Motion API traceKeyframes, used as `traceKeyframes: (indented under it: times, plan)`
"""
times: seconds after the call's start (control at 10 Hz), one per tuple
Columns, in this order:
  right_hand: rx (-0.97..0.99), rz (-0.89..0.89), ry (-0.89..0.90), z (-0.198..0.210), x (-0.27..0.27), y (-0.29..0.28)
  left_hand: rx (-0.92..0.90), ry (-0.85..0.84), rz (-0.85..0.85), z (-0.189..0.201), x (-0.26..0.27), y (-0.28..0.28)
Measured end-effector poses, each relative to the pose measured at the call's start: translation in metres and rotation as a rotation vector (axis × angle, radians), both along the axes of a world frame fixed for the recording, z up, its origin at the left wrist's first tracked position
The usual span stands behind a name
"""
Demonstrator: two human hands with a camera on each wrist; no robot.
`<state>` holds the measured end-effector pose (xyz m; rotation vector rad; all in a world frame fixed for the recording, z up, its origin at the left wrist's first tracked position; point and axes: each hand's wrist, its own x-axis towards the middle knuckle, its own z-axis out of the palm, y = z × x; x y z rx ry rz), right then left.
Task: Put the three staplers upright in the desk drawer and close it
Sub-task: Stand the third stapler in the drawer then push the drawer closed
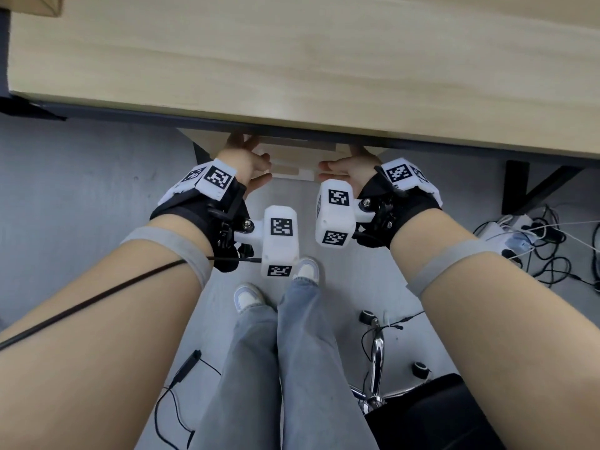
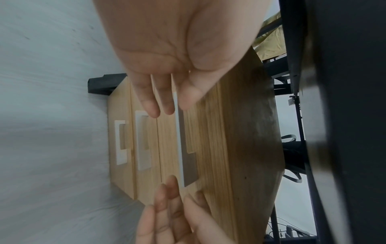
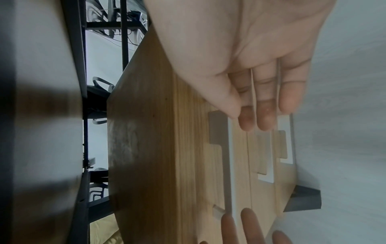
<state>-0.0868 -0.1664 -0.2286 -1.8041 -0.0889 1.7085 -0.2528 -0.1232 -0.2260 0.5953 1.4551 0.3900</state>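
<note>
Drawers [image 2: 144, 148] of pale wood grain stack in a cabinet under the desk [image 1: 292, 60], each flat front carrying a white rectangular handle plate with a recessed slot. The top drawer [image 3: 238, 165] has a long white strip handle along its upper edge; whether it sits fully flush with the fronts below cannot be told. No staplers show in any view; the inside of the drawer is hidden.

The left hand [image 1: 246, 160] and the right hand [image 1: 350, 165] reach under the desk edge, one at each end of the top drawer front. In the wrist views both hands have straight, loosely spread fingers [image 2: 146, 102] pointed at the wood front, holding nothing; the right hand's fingers [image 3: 263, 105] lie close to the front, but the blur hides whether they touch it.

The desk top is smooth, light wood with a dark edge band beneath. A black angular foot [image 3: 303, 199] sticks out at the cabinet's base. The floor [image 1: 81, 190] is grey with faint streaks. Both wrists wear black straps with white blocks printed with black-and-white square codes. Blue jeans and white shoes stand below, with a chair base [image 1: 378, 352] of shiny metal and cables [image 1: 552, 251] to the right.
</note>
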Motion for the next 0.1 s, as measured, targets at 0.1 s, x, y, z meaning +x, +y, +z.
traceKeyframes:
  times: [0.1]
  plan:
    - [0.088, -0.068, -0.057, 0.0059, 0.0035, -0.0185, 0.017, 0.013, -0.043, 0.0061, -0.0037, -0.0069]
